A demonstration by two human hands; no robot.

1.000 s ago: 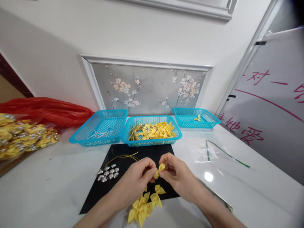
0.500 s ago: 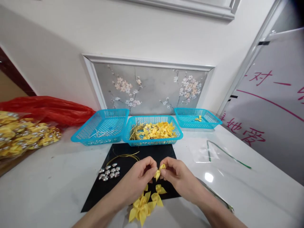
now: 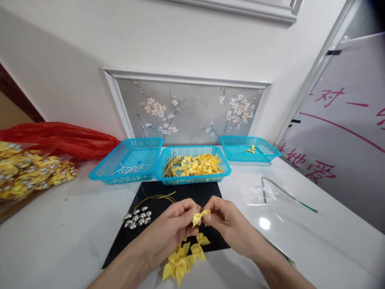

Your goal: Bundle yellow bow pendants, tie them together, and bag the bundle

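My left hand [image 3: 173,226] and my right hand [image 3: 227,222] meet above a black mat [image 3: 132,241], both pinching one small yellow ribbon bow [image 3: 199,216] between their fingertips. Just below the hands, several finished yellow bows [image 3: 183,259] lie at the mat's near edge. A cluster of small silver beads [image 3: 138,217] sits on the mat to the left, with thin gold wire [image 3: 156,197] behind it.
Three blue mesh baskets stand at the back: the left [image 3: 128,161] holds white ties, the middle [image 3: 192,165] yellow bows and gold wire, the right [image 3: 248,148] one bow. A bag of yellow bows [image 3: 30,172], a red bag [image 3: 60,138] and a clear bag [image 3: 270,192] lie around.
The bow between my fingertips has turned and flattened out slightly. Both hands stay together in about the same place.
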